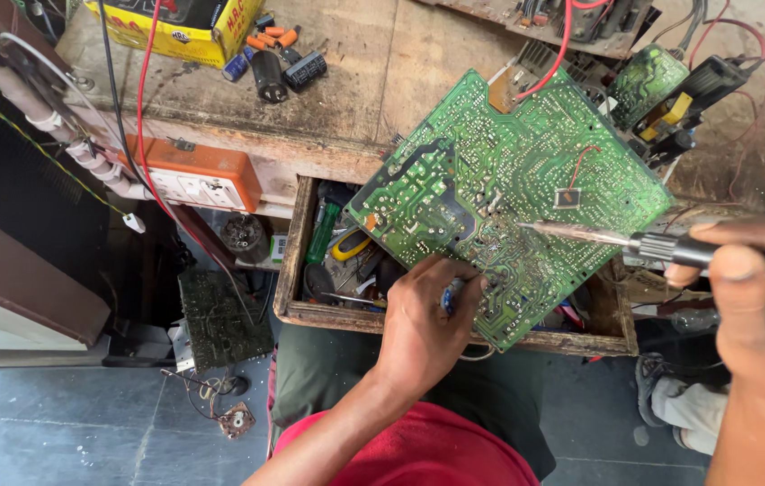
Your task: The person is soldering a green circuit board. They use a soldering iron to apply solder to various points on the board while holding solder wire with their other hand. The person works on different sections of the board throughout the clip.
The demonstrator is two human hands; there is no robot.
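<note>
A large green circuit board [508, 171] lies solder side up, tilted across the bench edge and an open wooden drawer [297, 261]. My left hand [423, 315] is closed on a small blue tool [451, 295] whose tip touches the board's lower edge. My right hand [756, 297] grips a soldering iron [670, 247] by its dark handle; the metal tip rests on the board near its middle. A small square part with a red wire [568, 196] sits on the board right of the tip.
The drawer holds screwdrivers and loose tools. An orange socket box [198, 175] hangs on the bench front. On the bench are a yellow box [180, 27], capacitors [279, 67], more boards and wires [661, 85]. A dark circuit board [220, 315] lies on the floor.
</note>
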